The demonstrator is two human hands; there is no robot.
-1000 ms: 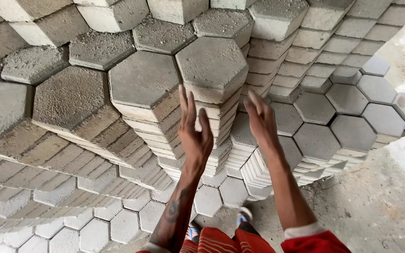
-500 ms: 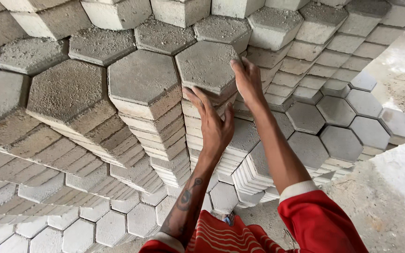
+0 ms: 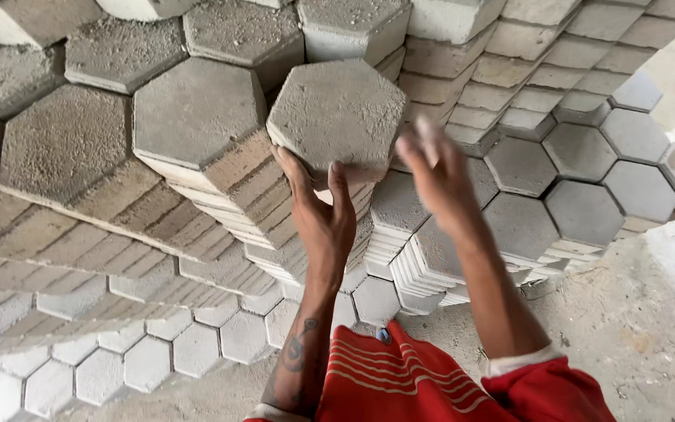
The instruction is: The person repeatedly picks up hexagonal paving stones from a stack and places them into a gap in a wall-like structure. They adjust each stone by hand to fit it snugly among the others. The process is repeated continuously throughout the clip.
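- Left hand has come up since before, now pressing fingers against the top hexagonal paver, which is sitting on its stack.
- Right hand is hovering released, blurred, beside the paver.

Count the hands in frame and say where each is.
2. The left hand presses against the near side of the top hexagonal paver on a tall stack. The right hand, blurred, is raised beside that paver's right edge; contact cannot be told. None seem hidden.
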